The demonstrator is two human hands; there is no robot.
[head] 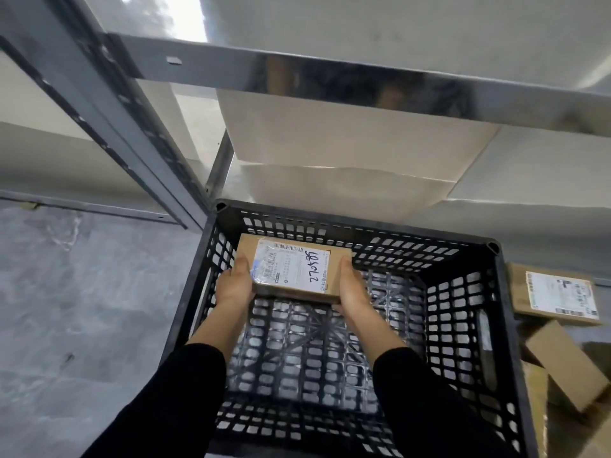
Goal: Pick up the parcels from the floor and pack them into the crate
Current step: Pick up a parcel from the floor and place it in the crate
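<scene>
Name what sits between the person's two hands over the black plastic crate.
In the head view, a brown cardboard parcel with a white shipping label sits between the left hand and right hand, gripped at both ends.

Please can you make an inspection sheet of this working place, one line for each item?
Surface: grey mottled floor.
Job's things: black crate holds only the held parcel, near its far wall; labelled parcel and plain parcel lie on the floor right of it.
Clutter: nothing seen.
Hands: left hand and right hand grip the held parcel by its two ends.
Cables: nothing seen.
Surroundings: metal rack behind the crate, white box under its beam.
</scene>
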